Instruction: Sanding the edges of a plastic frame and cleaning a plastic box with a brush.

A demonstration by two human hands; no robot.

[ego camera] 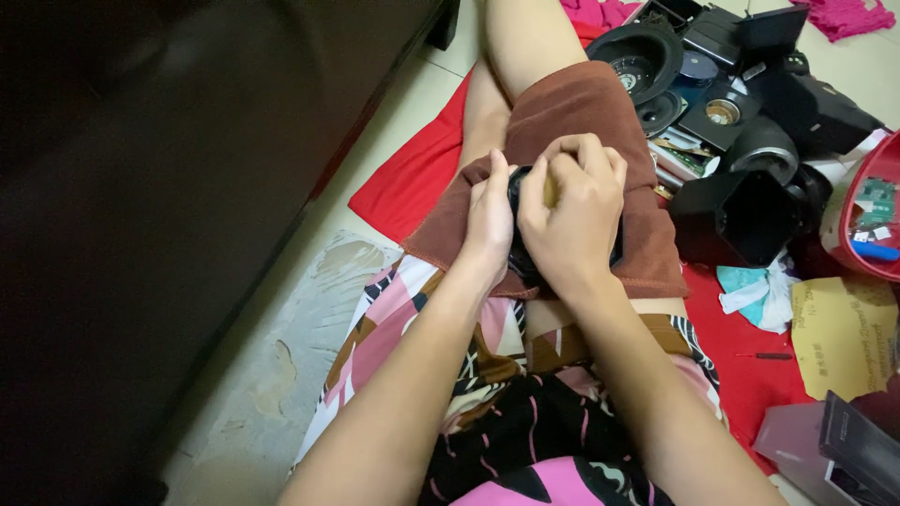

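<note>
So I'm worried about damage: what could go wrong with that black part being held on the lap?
The black part sits only on the brown cloth over the thigh, gripped by the left hand and right hand; it might slip off onto the red mat. The speaker parts crowd the knee and could get knocked.

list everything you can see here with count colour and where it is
small object: one, black, on the lap, held in both hands
cloth: one, brown, draped over the thigh
mat: one, red, on the floor under the legs
speaker parts: several, black, piled upper right
box: one, black, beside the pile
tub: one, red, right edge
screwdriver: one, red-handled, on the mat
cabinet: one, dark, left
left hand: one, gripping the object's left side
right hand: one, closed over its top
</note>
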